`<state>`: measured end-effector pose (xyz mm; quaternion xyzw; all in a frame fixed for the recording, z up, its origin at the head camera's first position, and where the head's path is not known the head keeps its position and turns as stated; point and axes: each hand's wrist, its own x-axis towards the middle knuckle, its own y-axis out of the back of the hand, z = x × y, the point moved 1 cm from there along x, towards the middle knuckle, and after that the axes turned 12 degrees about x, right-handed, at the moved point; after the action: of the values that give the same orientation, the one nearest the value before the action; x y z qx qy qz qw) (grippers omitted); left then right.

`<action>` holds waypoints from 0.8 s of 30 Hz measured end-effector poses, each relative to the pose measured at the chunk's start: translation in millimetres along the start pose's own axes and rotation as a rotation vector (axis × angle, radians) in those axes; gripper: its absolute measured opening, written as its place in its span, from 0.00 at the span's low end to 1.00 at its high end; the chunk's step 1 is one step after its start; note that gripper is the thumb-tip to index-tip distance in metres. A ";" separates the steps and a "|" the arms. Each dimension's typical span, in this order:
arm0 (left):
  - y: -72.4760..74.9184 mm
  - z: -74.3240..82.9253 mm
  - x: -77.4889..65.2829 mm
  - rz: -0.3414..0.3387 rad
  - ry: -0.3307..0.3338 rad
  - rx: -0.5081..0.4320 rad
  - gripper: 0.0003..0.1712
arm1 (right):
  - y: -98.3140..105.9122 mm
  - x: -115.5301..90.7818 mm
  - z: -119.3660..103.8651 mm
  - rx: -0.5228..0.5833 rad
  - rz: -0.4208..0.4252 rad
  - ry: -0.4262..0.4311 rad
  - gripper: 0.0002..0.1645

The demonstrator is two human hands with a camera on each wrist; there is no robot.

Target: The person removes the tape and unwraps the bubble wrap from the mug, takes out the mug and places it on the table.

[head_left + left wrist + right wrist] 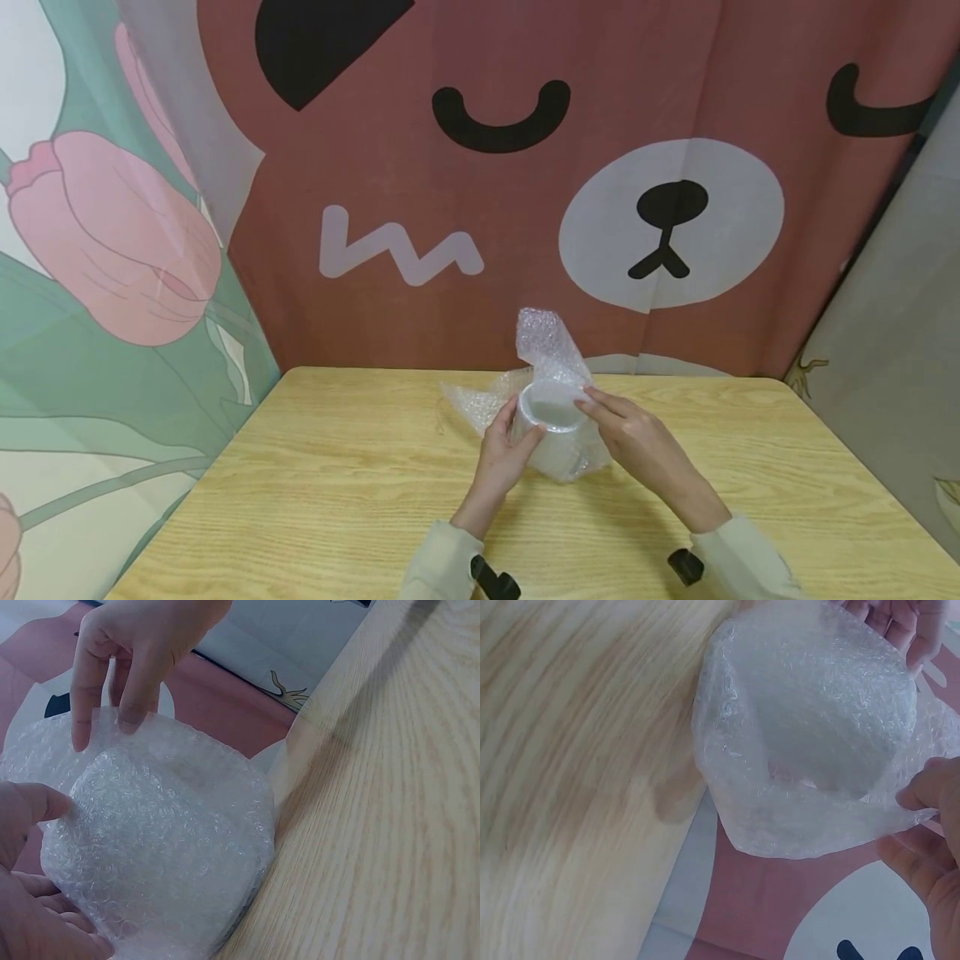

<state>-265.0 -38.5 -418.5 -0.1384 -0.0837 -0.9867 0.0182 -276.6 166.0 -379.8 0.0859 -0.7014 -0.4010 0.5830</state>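
Between the two hands, above the wooden table, is a round, cup-like whitish object (553,407) wrapped in clear bubble wrap (551,346). Its exact kind is hidden by the film. My left hand (501,458) grips its left side, with the thumb near the front of the rim. A loose edge of the bubble wrap (802,832) is pinched between thumb and fingers of my right hand (934,825) in the right wrist view. In the left wrist view, the wrap (157,847) covers the whole side facing the camera. Loose flaps stick up behind and out to the left.
The wooden table (322,475) spreads out around the hands. Behind it hangs a curtain (420,325) with a bear's face, and a floral cloth (150,383) hangs on the left. A grey cloth (885,333) is on the right. Both wrists wear black devices (495,579).
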 end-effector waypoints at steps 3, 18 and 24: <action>0.0 -0.4 0.3 -0.005 0.005 -0.012 0.39 | -1.4 -1.3 -0.6 0.021 0.015 -0.026 0.33; 1.0 0.3 -0.4 0.009 -0.061 0.050 0.39 | -1.4 0.7 -2.3 0.169 0.124 -0.086 0.36; 0.6 3.7 -0.2 0.010 -0.008 0.016 0.38 | -2.4 -0.6 -3.8 0.184 0.146 -0.107 0.36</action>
<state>-263.8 -38.5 -415.0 -0.1427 -0.0910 -0.9853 0.0240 -273.8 163.0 -381.8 0.0663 -0.7696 -0.2956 0.5621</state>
